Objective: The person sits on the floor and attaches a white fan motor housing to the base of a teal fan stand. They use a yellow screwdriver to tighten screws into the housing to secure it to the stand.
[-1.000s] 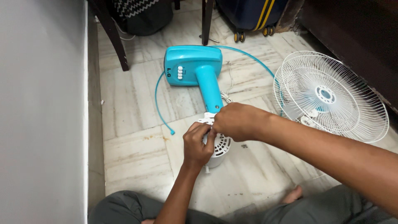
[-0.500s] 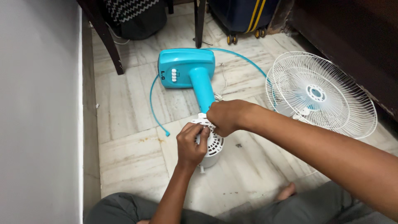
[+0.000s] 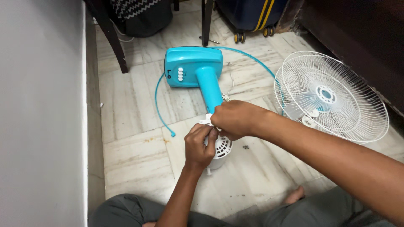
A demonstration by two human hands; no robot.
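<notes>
A blue fan stand lies on the marble floor, its base (image 3: 191,63) with white buttons away from me and its neck (image 3: 209,90) pointing toward me. At the neck's near end sits the white motor housing (image 3: 222,150) with slotted vents. My left hand (image 3: 200,146) grips the housing's left side. My right hand (image 3: 235,120) is closed over the top of the housing where it meets the neck; what its fingers pinch is hidden.
Two white wire fan grilles (image 3: 332,96) lie stacked at the right. A thin blue rim strip (image 3: 160,110) curves around the base. Dark chair legs (image 3: 113,40), a dark bag, a wheeled suitcase (image 3: 248,17) and dark furniture (image 3: 357,29) stand behind. A grey wall (image 3: 42,113) runs along the left.
Both hands stay on the motor housing with only small shifts of the fingers. The view has swayed slightly.
</notes>
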